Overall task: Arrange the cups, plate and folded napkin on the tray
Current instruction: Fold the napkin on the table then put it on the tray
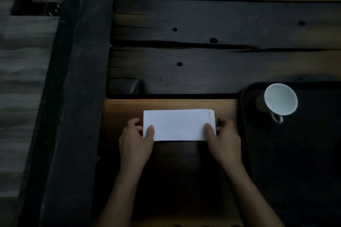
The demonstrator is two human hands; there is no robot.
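Observation:
A white folded napkin (178,124) lies flat on the dark wooden table, just left of the tray. My left hand (135,141) pinches its left end, thumb on top. My right hand (224,139) pinches its right end the same way. A black tray (248,134) fills the right side of the view. One cup (279,100) with a white inside and a small handle stands at the tray's far left corner. No plate or second cup is in view.
The table (203,24) is made of dark rough planks with gaps and knot holes. Its thick left edge beam (73,97) runs down the view, with pale flooring (20,79) beyond it.

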